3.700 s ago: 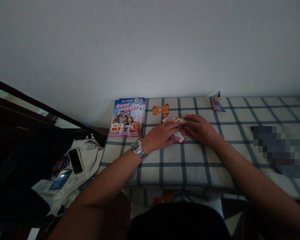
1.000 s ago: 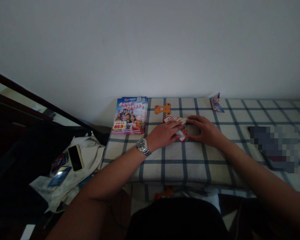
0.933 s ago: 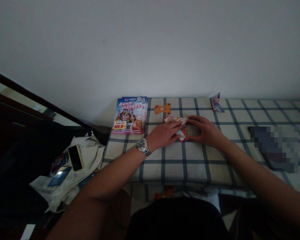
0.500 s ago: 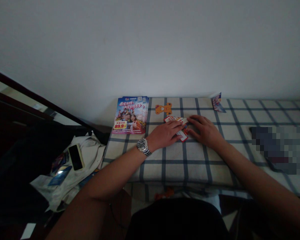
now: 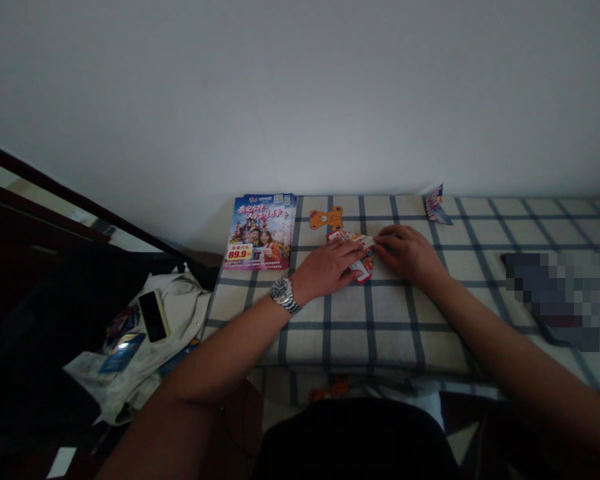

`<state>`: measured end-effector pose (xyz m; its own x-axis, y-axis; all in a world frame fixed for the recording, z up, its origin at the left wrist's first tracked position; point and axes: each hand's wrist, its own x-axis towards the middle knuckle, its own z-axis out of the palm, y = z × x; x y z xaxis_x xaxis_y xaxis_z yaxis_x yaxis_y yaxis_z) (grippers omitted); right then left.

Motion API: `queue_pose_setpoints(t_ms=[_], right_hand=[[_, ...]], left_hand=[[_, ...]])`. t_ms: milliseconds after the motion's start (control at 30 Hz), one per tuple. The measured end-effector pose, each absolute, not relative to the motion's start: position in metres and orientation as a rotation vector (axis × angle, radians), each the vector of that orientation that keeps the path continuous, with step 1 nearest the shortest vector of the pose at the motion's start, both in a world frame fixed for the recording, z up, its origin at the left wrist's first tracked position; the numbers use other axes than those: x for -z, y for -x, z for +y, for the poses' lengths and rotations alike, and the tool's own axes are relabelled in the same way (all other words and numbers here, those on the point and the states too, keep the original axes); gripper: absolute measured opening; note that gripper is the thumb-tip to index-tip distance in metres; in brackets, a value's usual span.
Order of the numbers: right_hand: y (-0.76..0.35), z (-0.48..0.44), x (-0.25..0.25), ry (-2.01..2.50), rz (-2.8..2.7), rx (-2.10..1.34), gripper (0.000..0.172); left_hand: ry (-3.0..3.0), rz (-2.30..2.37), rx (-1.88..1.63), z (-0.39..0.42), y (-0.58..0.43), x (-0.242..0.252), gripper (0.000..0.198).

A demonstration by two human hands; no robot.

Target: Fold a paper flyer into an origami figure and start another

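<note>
A folded paper flyer (image 5: 363,269), white, red and multicoloured, lies on the checked tablecloth (image 5: 350,333). My left hand (image 5: 329,267) rests flat across it, fingers stretched out and pressing it down; a metal watch (image 5: 284,295) is on that wrist. At the flyer's upper right edge, my right hand (image 5: 409,255) has its thumb and fingertips drawn together on the paper. Both hands cover part of the flyer. Left of them is a stack of printed flyers (image 5: 259,233), and just beyond my left hand is a brown bear figure (image 5: 326,218).
A small folded paper piece (image 5: 436,205) stands near the wall (image 5: 300,100). At the right lies a dark, blurred-out object (image 5: 550,300). Lower left, a phone (image 5: 153,315) rests on crumpled white bags (image 5: 183,300), beside a dark rail (image 5: 90,207).
My right hand's fingers have drawn closer together at the flyer's edge. The left hand stays on the flyer, and the view has shifted very slightly.
</note>
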<state>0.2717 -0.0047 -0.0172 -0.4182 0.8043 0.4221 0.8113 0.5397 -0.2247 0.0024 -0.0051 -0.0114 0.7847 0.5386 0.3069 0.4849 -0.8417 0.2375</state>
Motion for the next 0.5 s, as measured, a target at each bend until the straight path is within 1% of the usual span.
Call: queue_pose_setpoints(t_ms=[300, 500], right_hand=[[-0.2732, -0.0017, 0.022, 1.293, -2.265, 0.064, 0.027], [-0.2751, -0.0027, 0.0214, 1.263, -2.257, 0.034, 0.025]], left_hand=[[-2.828, 0.828, -0.56, -0.0019, -0.0049, 0.0106, 0.049], [-2.832, 0.866, -0.538, -0.0034, -0.0069, 0.006, 0.051]])
